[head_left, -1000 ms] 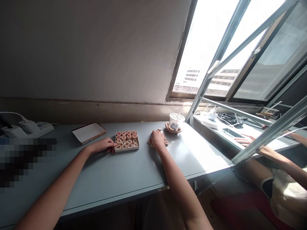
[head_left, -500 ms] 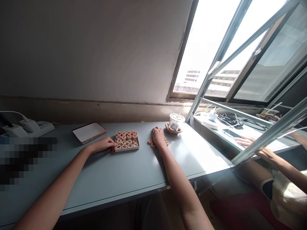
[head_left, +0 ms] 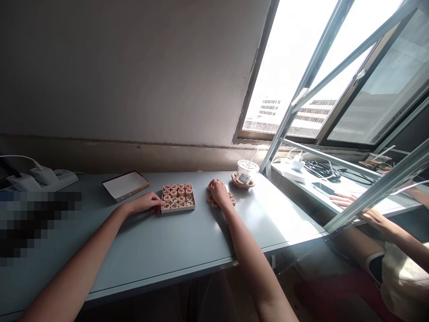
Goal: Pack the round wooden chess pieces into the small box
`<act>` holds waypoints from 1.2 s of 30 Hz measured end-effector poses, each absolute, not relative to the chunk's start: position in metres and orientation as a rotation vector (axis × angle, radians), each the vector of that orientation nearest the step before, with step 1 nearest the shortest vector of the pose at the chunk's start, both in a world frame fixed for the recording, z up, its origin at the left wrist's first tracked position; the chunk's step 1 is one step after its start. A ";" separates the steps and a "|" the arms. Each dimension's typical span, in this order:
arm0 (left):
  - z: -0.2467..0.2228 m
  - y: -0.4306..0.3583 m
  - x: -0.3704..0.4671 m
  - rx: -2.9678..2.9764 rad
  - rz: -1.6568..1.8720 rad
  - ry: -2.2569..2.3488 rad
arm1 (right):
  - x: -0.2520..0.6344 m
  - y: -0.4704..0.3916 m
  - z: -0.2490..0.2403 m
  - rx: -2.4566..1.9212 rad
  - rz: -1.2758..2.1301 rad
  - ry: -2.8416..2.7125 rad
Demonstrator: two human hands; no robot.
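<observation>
An open shallow box (head_left: 178, 210) holds rows of round wooden xiangqi pieces (head_left: 174, 193) with red and black characters. At the box's left side, my left hand (head_left: 146, 203) grips its edge between thumb and fingers. To the right, my right hand (head_left: 218, 191) is bent down over a small cluster of loose xiangqi pieces (head_left: 232, 201). Its fingers are curled in at the cluster's left part, and the palm covers several of the pieces. What lies under the right fingertips is hidden.
The box lid (head_left: 126, 185) lies upturned behind my left hand. A plastic cup (head_left: 246, 170) with a straw sits in a small basket (head_left: 241, 184) beyond my right hand. A power strip (head_left: 63, 179) is far left. Across the metal frame (head_left: 303, 96), another person's hand (head_left: 343, 199) rests near a phone (head_left: 320, 187).
My right hand has shifted slightly left over the loose xiangqi pieces, covering more of the left ones. My left hand stays on the box edge.
</observation>
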State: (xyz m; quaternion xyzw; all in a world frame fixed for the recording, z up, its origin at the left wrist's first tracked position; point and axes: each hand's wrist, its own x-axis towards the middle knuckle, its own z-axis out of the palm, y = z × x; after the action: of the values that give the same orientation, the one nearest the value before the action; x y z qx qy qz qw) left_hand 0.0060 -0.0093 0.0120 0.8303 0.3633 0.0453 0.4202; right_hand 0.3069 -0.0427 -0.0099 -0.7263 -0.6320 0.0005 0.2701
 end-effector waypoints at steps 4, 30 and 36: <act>0.014 -0.012 0.006 2.084 0.128 0.909 | 0.284 -0.048 0.001 -1.514 0.360 -1.779; 0.011 -0.009 0.004 2.089 0.123 0.924 | 0.255 -0.059 0.003 -1.307 -0.018 -2.127; 0.016 -0.013 0.005 2.078 0.138 0.931 | 0.252 -0.065 0.007 -1.334 -0.039 -2.241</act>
State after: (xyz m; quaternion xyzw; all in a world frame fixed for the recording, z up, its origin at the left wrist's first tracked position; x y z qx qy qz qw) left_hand 0.0048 -0.0126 0.0157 0.8280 0.3708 0.0551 0.4169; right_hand 0.2524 -0.0654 0.0066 -0.4933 -0.8289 -0.0144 0.2634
